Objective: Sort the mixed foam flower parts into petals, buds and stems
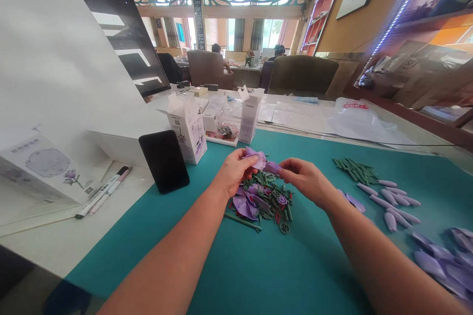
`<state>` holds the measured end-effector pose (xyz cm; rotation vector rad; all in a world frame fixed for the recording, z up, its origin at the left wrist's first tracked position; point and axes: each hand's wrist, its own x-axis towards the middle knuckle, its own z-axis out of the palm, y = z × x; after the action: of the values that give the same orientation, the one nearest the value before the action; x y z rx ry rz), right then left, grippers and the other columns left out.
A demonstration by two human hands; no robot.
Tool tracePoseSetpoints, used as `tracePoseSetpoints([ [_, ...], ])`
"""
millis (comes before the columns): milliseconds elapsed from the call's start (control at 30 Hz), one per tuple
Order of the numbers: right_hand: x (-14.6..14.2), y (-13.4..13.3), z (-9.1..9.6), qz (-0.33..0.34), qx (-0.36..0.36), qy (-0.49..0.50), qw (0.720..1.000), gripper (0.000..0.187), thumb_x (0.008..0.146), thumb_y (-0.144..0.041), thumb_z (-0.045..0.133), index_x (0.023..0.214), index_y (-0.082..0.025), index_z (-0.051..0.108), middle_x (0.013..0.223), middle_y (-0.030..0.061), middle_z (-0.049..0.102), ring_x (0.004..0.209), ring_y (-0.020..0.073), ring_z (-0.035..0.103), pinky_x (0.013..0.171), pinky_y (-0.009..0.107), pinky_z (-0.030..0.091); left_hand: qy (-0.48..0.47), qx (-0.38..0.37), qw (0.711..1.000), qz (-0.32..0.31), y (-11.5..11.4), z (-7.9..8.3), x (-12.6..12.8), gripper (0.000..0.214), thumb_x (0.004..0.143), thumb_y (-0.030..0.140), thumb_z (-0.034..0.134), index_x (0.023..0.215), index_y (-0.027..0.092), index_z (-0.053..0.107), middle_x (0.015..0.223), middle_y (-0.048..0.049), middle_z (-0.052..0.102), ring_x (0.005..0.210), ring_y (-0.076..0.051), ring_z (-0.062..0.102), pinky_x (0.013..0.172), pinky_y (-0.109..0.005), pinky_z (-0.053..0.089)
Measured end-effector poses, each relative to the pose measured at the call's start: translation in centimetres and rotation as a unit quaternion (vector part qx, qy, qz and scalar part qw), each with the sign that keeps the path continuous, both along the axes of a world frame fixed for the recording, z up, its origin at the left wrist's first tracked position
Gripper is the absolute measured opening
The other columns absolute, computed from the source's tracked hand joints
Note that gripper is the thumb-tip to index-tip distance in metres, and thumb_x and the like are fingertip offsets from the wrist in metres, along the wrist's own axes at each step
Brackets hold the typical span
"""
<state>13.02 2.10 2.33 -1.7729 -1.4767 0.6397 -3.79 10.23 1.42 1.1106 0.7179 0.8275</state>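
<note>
My left hand (233, 172) is closed on a purple petal piece (257, 159), held just above a heap of purple petals and green parts (263, 200) on the teal mat (258, 266). My right hand (307, 181) pinches a smaller purple piece (272, 168) that touches the left hand's petal. Both hands meet above the heap at the middle of the mat.
A bundle of green stems (355, 170), a row of lilac buds (396, 202) and more purple petals (445, 261) lie to the right. A black phone (164, 160) leans at the mat's left edge by white boxes (188, 130), pens (105, 192) and a leaflet (48, 165). People sit at a far table.
</note>
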Motion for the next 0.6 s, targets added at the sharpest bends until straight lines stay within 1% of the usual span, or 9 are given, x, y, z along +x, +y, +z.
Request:
tracePoseSetpoints([
  [100,2.4,-0.8,0.6,-0.049,0.022,-0.015,0.998,0.039,0.070,-0.055,0.057,0.080,-0.018,0.062,0.067,0.0014,0.059,0.062,0.0134,0.050,0.055,0.025,0.039,0.016,0.004,1.000,-0.012,-0.2,0.0,0.1,0.019,0.071,0.023,0.069,0.084,0.016,0.057,0.067,0.0031,0.058,0.047,-0.003,0.046,0.045,-0.015,0.033],
  [200,5.7,-2.6,0.3,-0.110,0.028,-0.061,0.992,0.041,0.069,-0.057,0.057,0.080,-0.018,0.064,0.067,0.0023,0.060,0.061,0.0145,0.051,0.053,0.026,0.039,0.039,0.021,0.998,-0.039,-0.8,-0.1,0.7,0.020,0.070,0.025,0.068,0.084,0.015,0.057,0.069,0.0025,0.057,0.048,-0.004,0.046,0.045,-0.016,0.033],
  [267,8.0,-4.1,-0.3,-0.163,0.022,-0.103,0.981,0.040,0.069,-0.058,0.057,0.079,-0.019,0.064,0.067,0.0029,0.063,0.060,0.0152,0.052,0.053,0.027,0.039,0.060,0.056,0.995,-0.062,-1.6,-0.3,1.5,0.018,0.071,0.025,0.067,0.083,0.016,0.057,0.069,0.0020,0.058,0.051,-0.005,0.047,0.048,-0.017,0.035],
  [333,10.2,-5.6,-1.2,-0.202,0.010,-0.135,0.970,0.037,0.071,-0.055,0.056,0.079,-0.020,0.065,0.067,0.0024,0.064,0.058,0.0153,0.053,0.052,0.027,0.039,0.093,0.114,0.985,-0.092,-2.8,-0.4,2.6,0.016,0.070,0.024,0.065,0.081,0.016,0.058,0.071,0.0007,0.060,0.059,-0.009,0.052,0.054,-0.019,0.039],
  [400,11.9,-6.7,-2.1,-0.213,-0.002,-0.161,0.964,0.035,0.073,-0.053,0.054,0.081,-0.021,0.065,0.064,0.0015,0.064,0.056,0.0155,0.053,0.050,0.027,0.038,0.150,0.188,0.961,-0.135,-4.3,-0.5,4.1,0.013,0.070,0.023,0.064,0.080,0.017,0.059,0.077,-0.0009,0.063,0.069,-0.013,0.056,0.062,-0.022,0.042],
  [467,13.2,-7.5,-3.0,-0.213,-0.013,-0.187,0.959,0.034,0.073,-0.053,0.054,0.080,-0.021,0.065,0.061,0.0012,0.064,0.055,0.0166,0.055,0.049,0.027,0.037,0.223,0.258,0.924,-0.174,-5.9,-0.6,5.8,0.012,0.070,0.023,0.063,0.080,0.018,0.061,0.078,-0.0011,0.064,0.072,-0.015,0.057,0.063,-0.024,0.042],
  [533,13.8,-7.9,-3.6,-0.217,-0.018,-0.212,0.953,0.032,0.073,-0.051,0.053,0.077,-0.022,0.064,0.061,0.0018,0.064,0.057,0.0182,0.057,0.049,0.028,0.038,0.269,0.312,0.888,-0.205,-7.2,-0.6,7.8,0.015,0.070,0.022,0.062,0.085,0.019,0.062,0.080,-0.0010,0.066,0.073,-0.016,0.058,0.063,-0.024,0.042],
  [600,13.9,-8.0,-4.0,-0.230,-0.006,-0.236,0.944,0.027,0.074,-0.047,0.052,0.076,-0.022,0.062,0.066,0.0026,0.067,0.061,0.0196,0.059,0.052,0.029,0.038,0.295,0.357,0.856,-0.229,-8.0,-0.8,9.8,0.018,0.072,0.022,0.061,0.089,0.020,0.063,0.085,-0.0015,0.068,0.076,-0.017,0.060,0.065,-0.024,0.043],
])
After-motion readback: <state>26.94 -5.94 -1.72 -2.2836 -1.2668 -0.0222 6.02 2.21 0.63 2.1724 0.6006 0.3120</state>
